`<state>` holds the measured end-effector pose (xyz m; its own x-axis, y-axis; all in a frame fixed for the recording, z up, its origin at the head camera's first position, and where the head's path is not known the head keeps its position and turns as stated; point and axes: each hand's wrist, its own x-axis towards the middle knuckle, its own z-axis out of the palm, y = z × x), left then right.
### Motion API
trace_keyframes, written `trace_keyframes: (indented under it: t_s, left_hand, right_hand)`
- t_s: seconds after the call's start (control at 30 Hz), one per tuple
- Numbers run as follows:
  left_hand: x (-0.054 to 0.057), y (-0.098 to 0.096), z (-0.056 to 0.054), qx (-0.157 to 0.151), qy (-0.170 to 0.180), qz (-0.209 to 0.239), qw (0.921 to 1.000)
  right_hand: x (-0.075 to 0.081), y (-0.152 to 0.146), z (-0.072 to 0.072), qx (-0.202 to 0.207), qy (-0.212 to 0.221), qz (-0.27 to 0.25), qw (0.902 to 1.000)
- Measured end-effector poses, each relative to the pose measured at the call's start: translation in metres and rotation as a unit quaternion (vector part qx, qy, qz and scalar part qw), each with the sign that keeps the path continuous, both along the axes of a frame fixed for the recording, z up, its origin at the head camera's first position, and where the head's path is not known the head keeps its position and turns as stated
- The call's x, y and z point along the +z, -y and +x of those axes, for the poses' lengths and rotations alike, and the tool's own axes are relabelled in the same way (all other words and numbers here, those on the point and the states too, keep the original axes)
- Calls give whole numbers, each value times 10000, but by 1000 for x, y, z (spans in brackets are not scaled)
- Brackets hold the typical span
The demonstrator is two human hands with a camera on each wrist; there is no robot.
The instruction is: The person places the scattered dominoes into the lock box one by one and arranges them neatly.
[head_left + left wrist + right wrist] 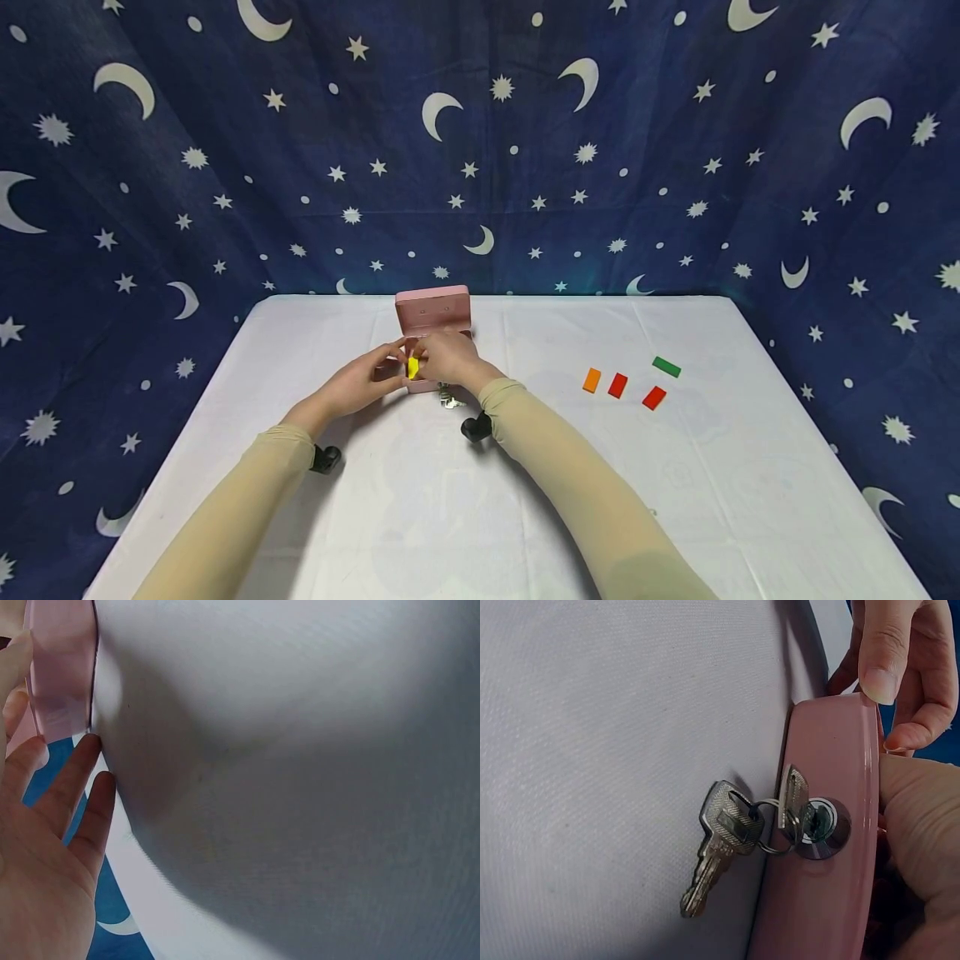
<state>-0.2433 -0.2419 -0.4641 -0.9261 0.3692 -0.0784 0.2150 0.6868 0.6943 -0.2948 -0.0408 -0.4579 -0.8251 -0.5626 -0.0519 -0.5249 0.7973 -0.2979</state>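
A pink metal cash box [433,310] stands on the table with its lid raised. My right hand [448,357] reaches down into it, and its fingers pinch a small yellow tile [413,367] near the box's left side. On that side my left hand [363,381] touches the box, thumb by the front corner and fingers spread along the wall [64,690]. In the right wrist view a key [724,825] hangs on a ring from another key [793,799] in the front lock [825,829]. Most of the box's inside is hidden by my right hand.
To the right lie an orange tile [592,381], a red tile [618,385], a second red tile [654,397] and a green tile [667,367]. White cloth [420,517] covers the table. A dark blue star-and-moon curtain [510,217] closes off the back and sides.
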Motion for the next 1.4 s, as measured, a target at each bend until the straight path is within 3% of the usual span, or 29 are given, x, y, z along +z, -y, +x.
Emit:
trace_keyframes:
  t_s: [0.37,0.73,1.1,1.4]
  left_hand:
    - [2,-1,-2,-100,-97,-19,9999]
    - [0,2,0,-189,-243,-56,9995]
    - [-1,0,1,-225,-145,47,9996]
    - [-2,0,1,-223,-32,62,9997]
  right_hand:
    - [8,-13,-1,119,75,-82,9999]
    - [31,-61,5,381,-162,-432,9982]
    - [52,-148,34,51,-644,-1059,9923]
    - [36,-250,70,-872,-531,-1140,9882]
